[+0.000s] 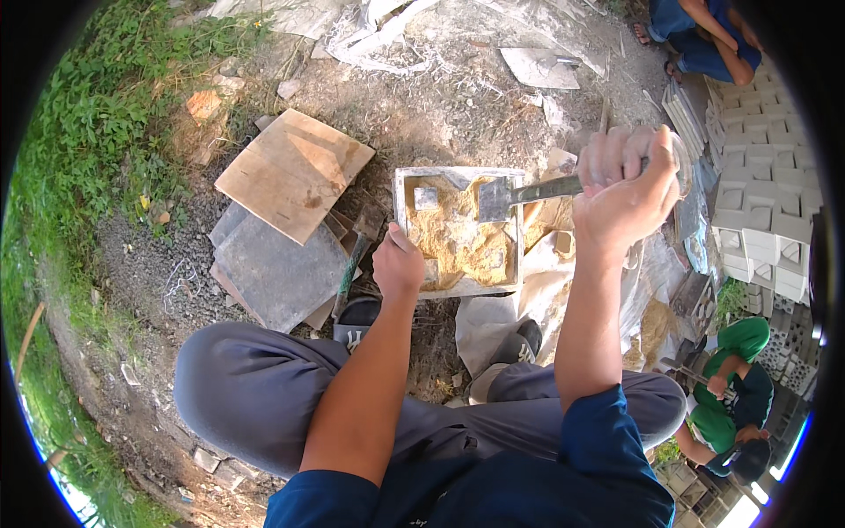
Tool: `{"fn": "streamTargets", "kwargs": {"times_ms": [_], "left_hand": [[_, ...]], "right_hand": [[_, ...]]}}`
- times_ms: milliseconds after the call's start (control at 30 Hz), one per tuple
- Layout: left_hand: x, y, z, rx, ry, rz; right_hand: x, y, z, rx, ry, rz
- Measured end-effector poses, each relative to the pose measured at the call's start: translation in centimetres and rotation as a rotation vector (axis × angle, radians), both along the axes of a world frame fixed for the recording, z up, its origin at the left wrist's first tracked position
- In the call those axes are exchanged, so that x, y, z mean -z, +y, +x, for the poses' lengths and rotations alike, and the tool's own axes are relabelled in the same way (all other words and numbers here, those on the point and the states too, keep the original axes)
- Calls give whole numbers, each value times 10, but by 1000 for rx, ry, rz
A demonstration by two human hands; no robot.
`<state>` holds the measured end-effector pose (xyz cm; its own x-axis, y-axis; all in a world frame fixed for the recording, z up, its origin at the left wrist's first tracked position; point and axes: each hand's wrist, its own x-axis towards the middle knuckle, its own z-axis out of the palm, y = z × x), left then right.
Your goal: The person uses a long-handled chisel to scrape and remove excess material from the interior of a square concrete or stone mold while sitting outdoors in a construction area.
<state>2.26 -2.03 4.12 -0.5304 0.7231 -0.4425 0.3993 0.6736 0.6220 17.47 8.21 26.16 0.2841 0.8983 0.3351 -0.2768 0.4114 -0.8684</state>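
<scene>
A shallow, pale rectangular tray (518, 264) lies in front of my legs, holding yellow sand (453, 238) pressed around small square grey blocks (426, 198). My left hand (398, 264) is closed at its left rim, thumb along the edge. Raised on the right, my right hand (629, 176) wraps round the handle of a tool with a square grey metal head (495, 201). That head is over the tray's upper right part; whether it touches the sand, I cannot tell. Left of the tray, a hammer with a green handle (350, 275) leans near my foot.
A wooden board (295, 172) and a grey slab (282, 264) are stacked on the left. White sacking (484, 330) lies under and right of the tray. Pale blocks (761, 202) are piled at the right. One person (704, 40) sits far right; another (735, 378) works nearer.
</scene>
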Motion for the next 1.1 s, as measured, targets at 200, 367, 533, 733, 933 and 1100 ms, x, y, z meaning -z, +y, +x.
{"fn": "streamTargets", "kwargs": {"times_ms": [200, 367, 533, 733, 933, 1100], "left_hand": [[10, -6, -11, 4, -1, -43], [2, -1, -6, 4, 4, -23], [4, -2, -4, 11, -1, -52], [7, -3, -10, -5, -1, 31], [8, -3, -6, 25, 2, -28], [12, -4, -8, 7, 4, 10]], "right_hand": [[19, 14, -8, 91, -11, -65], [-15, 9, -9, 277, -37, -23], [43, 10, -19, 409, -55, 64], [-11, 3, -26, 407, -121, 27], [50, 4, -35, 438, -319, 24], [34, 11, -22, -16, -93, -1]]}}
